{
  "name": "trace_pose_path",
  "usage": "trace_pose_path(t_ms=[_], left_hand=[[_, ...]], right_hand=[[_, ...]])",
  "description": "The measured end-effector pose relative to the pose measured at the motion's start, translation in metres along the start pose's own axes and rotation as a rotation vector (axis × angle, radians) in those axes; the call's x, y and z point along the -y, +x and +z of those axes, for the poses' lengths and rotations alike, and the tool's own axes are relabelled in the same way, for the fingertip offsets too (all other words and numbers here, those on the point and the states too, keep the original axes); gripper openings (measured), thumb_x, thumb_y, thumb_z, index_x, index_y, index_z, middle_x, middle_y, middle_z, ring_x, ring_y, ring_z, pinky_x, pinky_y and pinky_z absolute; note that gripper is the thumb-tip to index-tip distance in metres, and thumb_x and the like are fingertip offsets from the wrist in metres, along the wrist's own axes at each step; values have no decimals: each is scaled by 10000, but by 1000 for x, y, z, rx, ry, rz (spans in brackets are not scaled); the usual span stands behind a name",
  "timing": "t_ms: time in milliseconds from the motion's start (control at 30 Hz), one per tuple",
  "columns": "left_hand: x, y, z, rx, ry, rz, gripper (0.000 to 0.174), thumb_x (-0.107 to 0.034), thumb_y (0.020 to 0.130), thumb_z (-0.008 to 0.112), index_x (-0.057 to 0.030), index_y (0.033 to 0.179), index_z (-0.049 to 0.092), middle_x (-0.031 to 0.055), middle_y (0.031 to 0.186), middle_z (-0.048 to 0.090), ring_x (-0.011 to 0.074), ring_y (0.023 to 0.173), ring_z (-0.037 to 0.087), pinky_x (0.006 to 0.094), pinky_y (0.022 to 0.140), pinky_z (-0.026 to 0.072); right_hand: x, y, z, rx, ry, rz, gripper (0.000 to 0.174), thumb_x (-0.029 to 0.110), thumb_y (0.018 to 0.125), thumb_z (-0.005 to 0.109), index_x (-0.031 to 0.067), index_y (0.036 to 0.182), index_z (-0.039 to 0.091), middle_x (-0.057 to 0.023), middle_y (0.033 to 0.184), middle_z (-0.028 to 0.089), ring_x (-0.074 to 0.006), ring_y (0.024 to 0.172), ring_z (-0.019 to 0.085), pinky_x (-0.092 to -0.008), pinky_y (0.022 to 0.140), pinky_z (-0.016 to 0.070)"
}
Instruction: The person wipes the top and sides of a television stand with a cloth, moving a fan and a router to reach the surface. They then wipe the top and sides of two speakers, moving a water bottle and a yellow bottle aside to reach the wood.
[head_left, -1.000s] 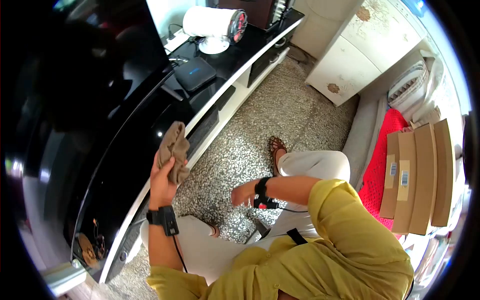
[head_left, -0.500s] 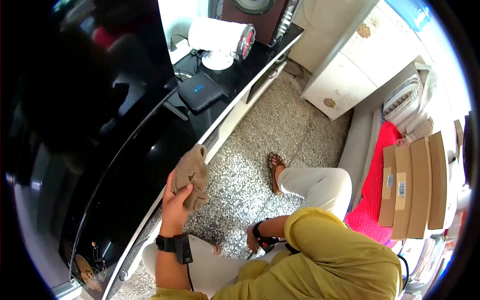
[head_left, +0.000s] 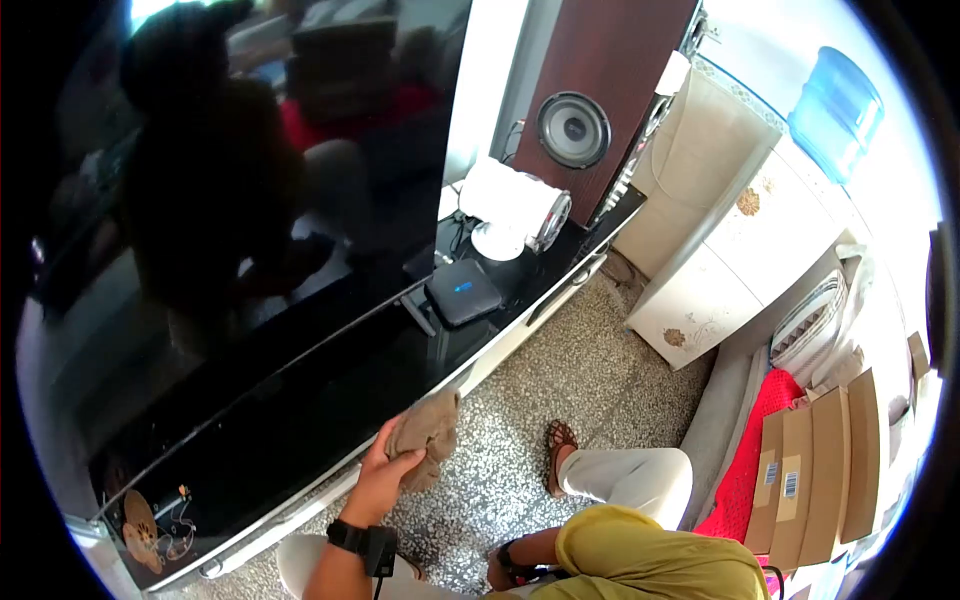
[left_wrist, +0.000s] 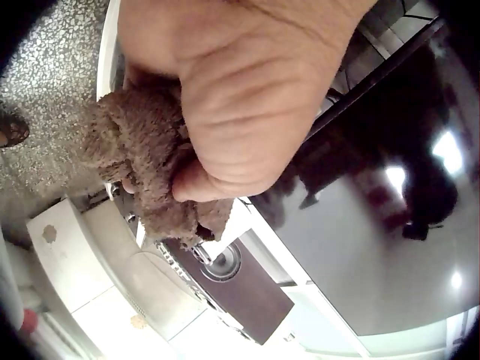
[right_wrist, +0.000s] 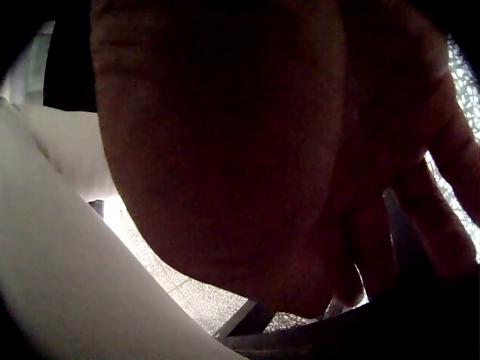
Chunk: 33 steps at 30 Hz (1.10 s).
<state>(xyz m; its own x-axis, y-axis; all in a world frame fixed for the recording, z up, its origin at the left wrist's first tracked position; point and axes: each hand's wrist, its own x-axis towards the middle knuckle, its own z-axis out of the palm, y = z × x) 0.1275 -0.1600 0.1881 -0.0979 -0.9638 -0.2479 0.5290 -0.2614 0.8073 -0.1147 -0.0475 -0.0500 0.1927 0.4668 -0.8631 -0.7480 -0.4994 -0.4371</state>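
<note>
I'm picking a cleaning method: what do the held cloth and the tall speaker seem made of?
The cloth looks like soft brown terry or microfibre, judging by its fuzzy pile. The speaker seems wood or wood-look veneer, with dark reddish-brown streaky grain.

In the head view, the brown cloth (head_left: 428, 438) hides much of the fingers of the left hand (head_left: 378, 485). Beyond that hand, the television (head_left: 250, 180) and the speaker (head_left: 605, 65) run past the top edge, and the lettering on the flat black box (head_left: 463, 292) is too small to read. In the right wrist view, shadow swallows the fingertips of the right hand (right_wrist: 262, 157).
</note>
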Motion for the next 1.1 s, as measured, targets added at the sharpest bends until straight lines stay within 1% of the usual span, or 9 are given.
trace_pose_path(t_ms=[133, 167, 433, 533, 633, 700, 900, 1067, 1100], left_hand=[[-2, -4, 1, -6, -25, 45, 597, 9, 887, 611, -32, 1431, 367, 101, 1358, 510, 199, 1253, 489, 327, 1060, 388], [-1, -3, -1, -15, -18, 70, 593, 28, 887, 597, -44, 1431, 373, 123, 1376, 493, 256, 1255, 500, 384, 1045, 427], [0, -8, -11, -75, -96, 66, 627, 33, 874, 611, -55, 1441, 358, 123, 1382, 489, 254, 1276, 484, 393, 1088, 387], [8, -8, -25, -144, -137, -4, 647, 29, 867, 621, -61, 1448, 350, 123, 1384, 488, 254, 1280, 481, 395, 1092, 382], [6, -5, -38, -131, 56, -47, 603, 7, 877, 640, -64, 1425, 398, 96, 1371, 501, 204, 1266, 482, 343, 1053, 402], [-1, -2, -39, -83, 75, -78, 603, 1, 875, 647, -76, 1423, 409, 87, 1373, 498, 201, 1265, 478, 337, 1053, 395], [-12, -8, -16, -64, 100, -69, 603, 7, 867, 651, -90, 1417, 424, 76, 1342, 512, 190, 1237, 489, 327, 1025, 404], [-12, -18, -7, -53, 121, 20, 603, 11, 862, 657, -68, 1410, 418, 68, 1326, 520, 172, 1224, 493, 305, 1022, 405], [-10, -17, -7, -69, 194, 42, 619, 14, 848, 658, -75, 1411, 419, 83, 1326, 526, 188, 1221, 507, 318, 1020, 417]], right_hand=[[1, -4, 10, 19, -7, 2, 562, 453, 840, 652, 138, 1302, 598, -75, 1300, 583, -241, 1073, 579, -426, 895, 467], [1, -7, 11, 22, -8, 1, 558, 449, 840, 654, 138, 1300, 599, -74, 1296, 585, -240, 1066, 581, -424, 891, 470], [8, 1, 19, 85, -3, -38, 530, 417, 837, 671, 139, 1284, 610, -72, 1264, 601, -229, 1012, 598, -410, 853, 488], [8, 6, 19, 134, 0, -67, 519, 404, 837, 678, 139, 1278, 614, -72, 1252, 607, -225, 992, 604, -405, 839, 494], [3, 6, 17, 170, 26, -77, 509, 392, 836, 685, 140, 1272, 618, -71, 1240, 613, -221, 971, 610, -400, 825, 501], [2, 5, 17, 180, 45, -84, 502, 384, 835, 689, 140, 1268, 621, -71, 1232, 617, -219, 958, 614, -396, 816, 505], [-31, -46, -9, 241, 104, -38, 482, 359, 833, 702, 140, 1257, 629, -69, 1207, 629, -211, 917, 627, -385, 788, 519], [-50, -92, -49, 204, 151, -25, 466, 339, 832, 713, 141, 1247, 635, -68, 1187, 639, -204, 884, 638, -376, 764, 530], [-47, -102, -57, 189, 154, -27, 463, 335, 831, 715, 141, 1245, 637, -68, 1183, 641, -203, 877, 640, -375, 760, 532]])
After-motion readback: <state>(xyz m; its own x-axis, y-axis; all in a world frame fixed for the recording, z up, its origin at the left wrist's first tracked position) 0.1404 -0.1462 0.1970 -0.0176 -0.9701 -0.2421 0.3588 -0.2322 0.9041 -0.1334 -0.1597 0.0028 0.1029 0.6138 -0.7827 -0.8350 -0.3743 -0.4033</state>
